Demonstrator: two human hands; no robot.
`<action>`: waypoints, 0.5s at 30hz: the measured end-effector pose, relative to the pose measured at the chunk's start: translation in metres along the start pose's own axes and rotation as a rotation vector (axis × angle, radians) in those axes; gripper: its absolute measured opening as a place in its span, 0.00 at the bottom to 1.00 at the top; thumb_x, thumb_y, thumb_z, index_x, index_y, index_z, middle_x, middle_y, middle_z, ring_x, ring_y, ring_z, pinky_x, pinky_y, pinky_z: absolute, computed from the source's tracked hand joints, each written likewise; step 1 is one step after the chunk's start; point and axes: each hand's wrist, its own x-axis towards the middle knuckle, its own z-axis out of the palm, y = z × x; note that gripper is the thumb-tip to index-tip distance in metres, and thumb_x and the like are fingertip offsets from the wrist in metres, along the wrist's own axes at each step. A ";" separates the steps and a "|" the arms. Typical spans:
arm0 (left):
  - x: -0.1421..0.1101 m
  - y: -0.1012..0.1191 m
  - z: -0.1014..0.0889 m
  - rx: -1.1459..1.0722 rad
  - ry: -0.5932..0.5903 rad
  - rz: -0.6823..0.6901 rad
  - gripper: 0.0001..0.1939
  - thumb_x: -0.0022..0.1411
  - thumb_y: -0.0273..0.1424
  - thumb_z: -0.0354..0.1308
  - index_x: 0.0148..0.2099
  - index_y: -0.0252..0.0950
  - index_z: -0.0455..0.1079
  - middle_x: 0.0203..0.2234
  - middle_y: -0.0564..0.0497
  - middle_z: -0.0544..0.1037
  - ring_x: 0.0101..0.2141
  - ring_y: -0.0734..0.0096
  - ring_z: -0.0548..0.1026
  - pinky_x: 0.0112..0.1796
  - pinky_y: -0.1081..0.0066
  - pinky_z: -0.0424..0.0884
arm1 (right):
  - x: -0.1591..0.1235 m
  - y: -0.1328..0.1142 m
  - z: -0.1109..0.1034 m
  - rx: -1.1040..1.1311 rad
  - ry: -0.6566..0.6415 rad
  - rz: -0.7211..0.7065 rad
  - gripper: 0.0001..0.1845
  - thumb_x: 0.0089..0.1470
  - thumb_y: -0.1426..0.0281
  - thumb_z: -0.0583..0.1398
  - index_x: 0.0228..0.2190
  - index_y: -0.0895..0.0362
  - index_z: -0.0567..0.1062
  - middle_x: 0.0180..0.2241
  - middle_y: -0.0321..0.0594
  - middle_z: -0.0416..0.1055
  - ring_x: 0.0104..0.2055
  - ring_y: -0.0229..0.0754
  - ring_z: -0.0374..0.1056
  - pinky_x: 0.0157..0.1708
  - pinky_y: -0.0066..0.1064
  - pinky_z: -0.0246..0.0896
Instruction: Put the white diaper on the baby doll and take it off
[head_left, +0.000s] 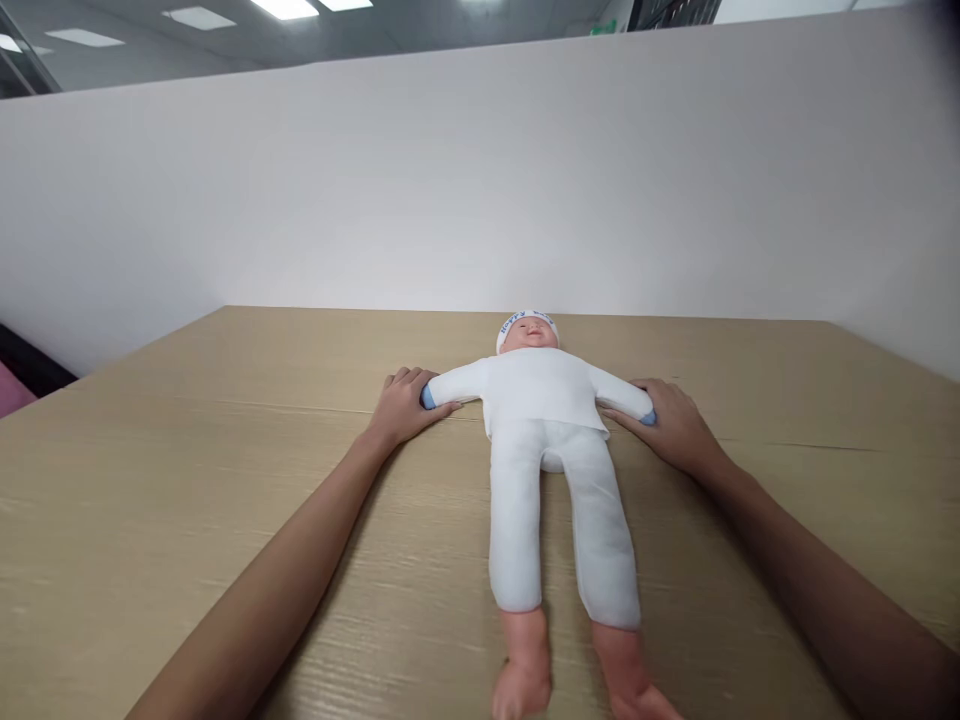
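Observation:
A baby doll (536,390) lies on its back on the table, its head away from me and its bare feet towards me. It wears a white top, white trousers and a white cap with blue lettering. Both its arms are spread out sideways, with blue cuffs at the ends. My left hand (409,405) grips the end of the doll's arm on the left, thumb below it. Around the end of the other arm, on the right, my right hand (667,420) is closed, its thumb along the lower side. The doll's hands are hidden.
The wood-coloured table (225,480) stretches out on both sides of the doll. A pale partition wall (480,190) rises behind its far edge. Something pink and black (22,375) shows beyond the left edge.

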 end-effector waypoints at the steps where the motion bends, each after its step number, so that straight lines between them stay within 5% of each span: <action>1: -0.002 0.000 -0.001 -0.006 -0.008 -0.007 0.32 0.66 0.61 0.63 0.57 0.40 0.77 0.47 0.44 0.83 0.50 0.48 0.76 0.54 0.52 0.67 | -0.002 0.002 0.001 -0.015 0.013 0.002 0.38 0.61 0.35 0.59 0.53 0.53 0.76 0.51 0.52 0.80 0.50 0.62 0.74 0.50 0.50 0.68; 11: -0.035 0.004 -0.021 -0.092 0.021 -0.105 0.30 0.68 0.55 0.62 0.62 0.40 0.74 0.55 0.42 0.82 0.56 0.45 0.74 0.55 0.52 0.67 | -0.053 0.013 0.007 -0.078 0.104 0.142 0.44 0.65 0.39 0.56 0.67 0.58 0.67 0.64 0.57 0.72 0.64 0.66 0.67 0.61 0.55 0.63; 15: -0.043 -0.002 -0.026 -0.170 0.054 -0.223 0.25 0.72 0.53 0.56 0.56 0.39 0.77 0.53 0.43 0.84 0.51 0.50 0.76 0.54 0.55 0.68 | -0.061 0.017 0.002 -0.035 0.198 0.128 0.33 0.70 0.48 0.52 0.61 0.60 0.73 0.60 0.58 0.76 0.61 0.61 0.70 0.61 0.52 0.63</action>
